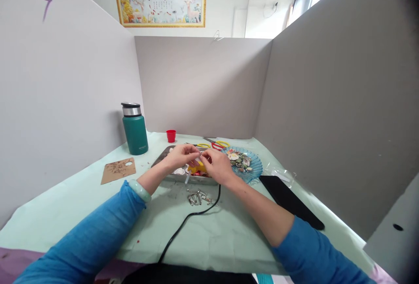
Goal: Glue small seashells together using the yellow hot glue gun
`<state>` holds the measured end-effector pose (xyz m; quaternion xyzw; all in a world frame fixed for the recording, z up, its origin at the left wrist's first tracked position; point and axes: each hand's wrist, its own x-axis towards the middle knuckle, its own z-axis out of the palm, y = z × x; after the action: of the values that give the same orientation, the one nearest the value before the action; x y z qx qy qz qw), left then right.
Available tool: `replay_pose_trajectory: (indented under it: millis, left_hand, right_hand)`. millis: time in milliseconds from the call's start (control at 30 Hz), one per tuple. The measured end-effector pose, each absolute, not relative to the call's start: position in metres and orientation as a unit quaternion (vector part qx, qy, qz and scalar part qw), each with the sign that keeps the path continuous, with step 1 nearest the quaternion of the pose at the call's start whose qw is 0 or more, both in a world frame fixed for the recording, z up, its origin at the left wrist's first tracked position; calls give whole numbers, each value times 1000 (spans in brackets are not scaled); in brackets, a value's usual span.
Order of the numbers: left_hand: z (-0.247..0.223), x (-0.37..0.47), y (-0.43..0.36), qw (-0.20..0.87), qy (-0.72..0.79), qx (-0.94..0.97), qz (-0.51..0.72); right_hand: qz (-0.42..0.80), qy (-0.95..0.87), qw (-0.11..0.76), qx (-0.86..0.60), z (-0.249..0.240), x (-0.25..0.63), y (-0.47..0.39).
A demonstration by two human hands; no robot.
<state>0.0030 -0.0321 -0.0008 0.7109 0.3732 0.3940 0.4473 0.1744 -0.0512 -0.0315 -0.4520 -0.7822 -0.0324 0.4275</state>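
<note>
Far left on the worktop (81, 205): brown card (118, 170) lying flat, scattered with small specks. Just behind it, green flask (135, 129) standing upright, steel cap on. Further right, near the back partition, 1 small red cup (170, 136).

Centre: metal tray (163, 155) with both hands above it. Left hand (181, 156) curled, fingertips pinched together on a small pale piece (199, 157), too small to identify. Right hand (218, 166) meeting it fingertip to fingertip, also pinched shut on the same piece. Directly beneath the fingers, a yellow tool (196, 168) resting on the tray's near edge, its pale tip pointing down-left; looks like a glue gun, with a black cable (186, 223) running from it toward the near edge of the worktop. Just in front of the tray, a loose heap of metal clips (198, 197).

Step in hand, by the look of it: fitting or pressing 2 tiny parts together at the fingertips, over the tray. Next move likely calls for steady, fine pressure and keeping fingertips clear of the tool's tip.

Right of the hands: red-and-yellow scissors (214, 145) behind, then a blue scalloped plate (255, 170) holding shells and small decorations. Beyond it, a black flat pad (288, 201) and crumpled clear plastic (281, 174) by the right partition.
</note>
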Motion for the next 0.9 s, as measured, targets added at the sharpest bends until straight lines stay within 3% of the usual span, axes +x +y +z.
replay_pose_trajectory:
  millis: [633, 900]
  left_hand:
    - [4, -6, -27, 398, 395, 713, 420]
    - [-1, -25, -8, 261, 554, 720, 327]
  right_hand:
    - [-56, -780, 472, -408, -34, 175, -51]
    - [-64, -769, 480, -418, -35, 178, -52]
